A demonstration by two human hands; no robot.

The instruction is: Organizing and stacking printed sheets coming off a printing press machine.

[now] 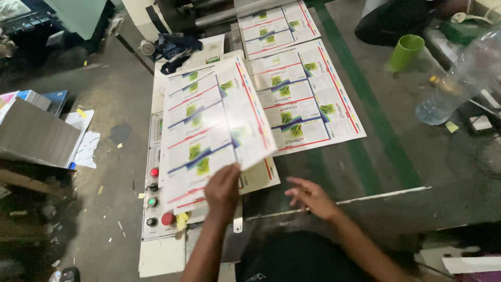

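Note:
My left hand (223,190) grips the near edge of a glossy printed sheet (214,125) with green, blue and red label designs, lifted and tilted over the machine. My right hand (309,196) hovers open to the right of it, fingers spread, holding nothing. A second printed sheet (305,99) lies flat on the machine bed to the right, and a third sheet (276,26) comes out from the rollers behind it.
A control panel (156,188) with red and green buttons sits below the held sheet. A green cup (404,52) and a clear plastic bottle (459,83) stand at the right. A stack of grey sheets (36,133) lies at the left. Paper scraps litter the floor.

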